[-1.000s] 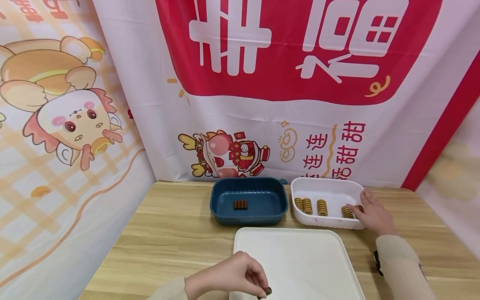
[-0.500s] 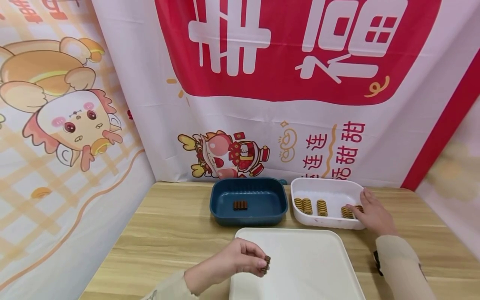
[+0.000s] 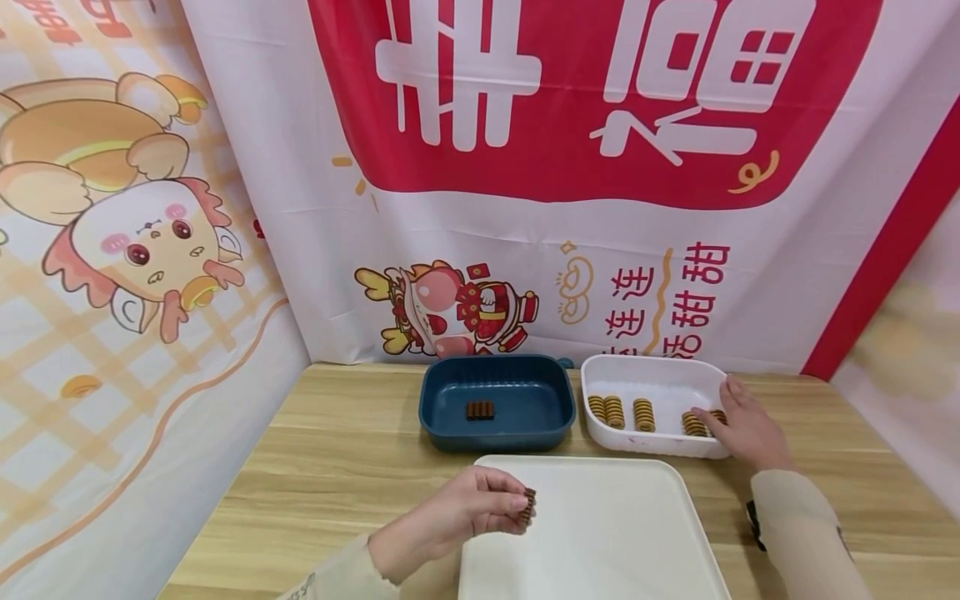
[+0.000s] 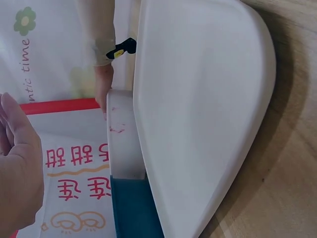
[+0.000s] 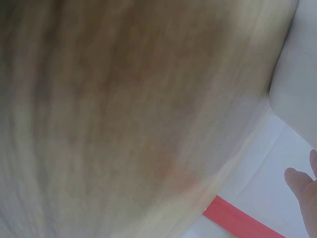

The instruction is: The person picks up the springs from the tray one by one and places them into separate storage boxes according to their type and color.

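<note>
My left hand (image 3: 468, 507) pinches a short row of dark brown, ridged pieces (image 3: 528, 507) between thumb and fingers, above the white tray (image 3: 600, 533). In the left wrist view the left hand (image 4: 20, 173) shows at the edge, and the pieces are hidden. My right hand (image 3: 750, 425) rests on the right end of the white box (image 3: 652, 446), fingers straight along the rim and thumb reaching over the front. Inside that box stand several rows of round sandwich cookies (image 3: 643, 415), one partly covered by the thumb. The right wrist view catches only some fingertips (image 5: 297, 181).
Left of the white box stands a dark blue box (image 3: 495, 442) with a small row of brown pieces (image 3: 481, 410) in it. Both boxes sit at the back of the wooden table (image 3: 337, 467), against a printed cloth (image 3: 525, 225). The tray lies in front of them.
The left hand has risen from the tray's near part towards its back left, with the brown pieces turned more upright. The right hand and both boxes have stayed put.
</note>
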`<state>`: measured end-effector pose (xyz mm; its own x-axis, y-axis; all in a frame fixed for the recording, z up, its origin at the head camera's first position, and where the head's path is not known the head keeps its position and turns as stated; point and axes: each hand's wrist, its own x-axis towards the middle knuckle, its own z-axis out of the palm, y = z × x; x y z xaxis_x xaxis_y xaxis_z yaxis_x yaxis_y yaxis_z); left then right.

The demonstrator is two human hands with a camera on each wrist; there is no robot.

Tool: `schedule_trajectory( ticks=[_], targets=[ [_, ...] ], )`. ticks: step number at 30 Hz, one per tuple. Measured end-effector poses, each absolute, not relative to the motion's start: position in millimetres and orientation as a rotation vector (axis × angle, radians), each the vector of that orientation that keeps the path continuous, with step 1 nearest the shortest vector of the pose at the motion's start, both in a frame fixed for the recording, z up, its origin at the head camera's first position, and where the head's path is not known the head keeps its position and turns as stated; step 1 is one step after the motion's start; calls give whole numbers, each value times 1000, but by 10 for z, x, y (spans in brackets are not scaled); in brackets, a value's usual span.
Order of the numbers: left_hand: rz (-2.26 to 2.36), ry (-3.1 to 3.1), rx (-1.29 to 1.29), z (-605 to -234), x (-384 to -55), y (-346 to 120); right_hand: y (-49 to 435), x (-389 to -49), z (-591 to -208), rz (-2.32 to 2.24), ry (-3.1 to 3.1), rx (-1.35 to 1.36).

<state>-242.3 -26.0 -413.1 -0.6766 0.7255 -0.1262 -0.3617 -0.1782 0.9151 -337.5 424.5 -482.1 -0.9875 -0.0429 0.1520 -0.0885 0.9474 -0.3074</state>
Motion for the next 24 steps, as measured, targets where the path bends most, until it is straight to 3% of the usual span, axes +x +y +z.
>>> schedule_trajectory(
  ticks=[24],
  targets=[
    [2203, 1405, 257, -4136, -2855, -383, 4242, -3366, -4820, 475, -2955, 104]
  ],
)
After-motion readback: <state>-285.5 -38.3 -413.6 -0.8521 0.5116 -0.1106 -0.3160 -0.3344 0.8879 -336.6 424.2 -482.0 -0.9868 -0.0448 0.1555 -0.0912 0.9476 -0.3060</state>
